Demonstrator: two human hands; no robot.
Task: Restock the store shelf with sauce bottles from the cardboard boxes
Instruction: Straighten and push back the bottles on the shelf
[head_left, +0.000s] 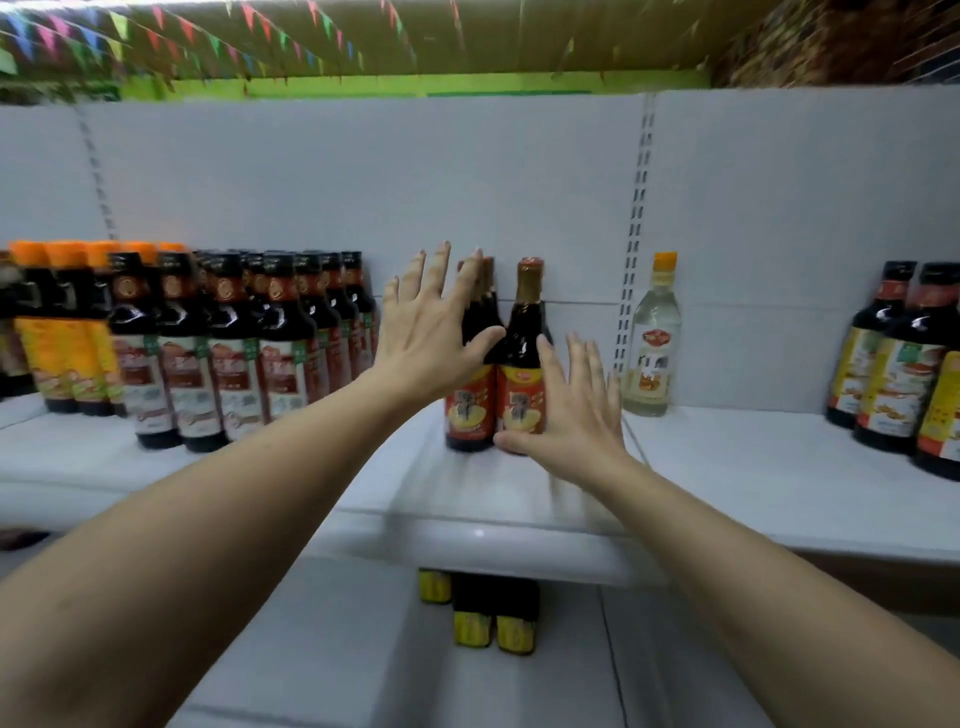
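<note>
Dark sauce bottles with red-and-yellow labels stand upright in the middle of the white shelf (519, 499). The left bottle (470, 405) is partly hidden behind my left hand (434, 332), whose fingers are spread straight with the thumb against the bottle's shoulder. The right bottle (525, 353) has a gold-brown neck. My right hand (576, 410) lies flat against its right side, fingers straight, thumb at the base of the label. More necks show behind these two bottles. No cardboard box is in view.
A block of dark bottles with white-red labels (234, 353) fills the shelf to the left, orange-capped ones (62, 332) beyond it. A clear bottle (652, 343) stands right of centre and dark bottles (904, 364) at far right. Yellow-labelled bottles (493, 613) sit on the lower shelf.
</note>
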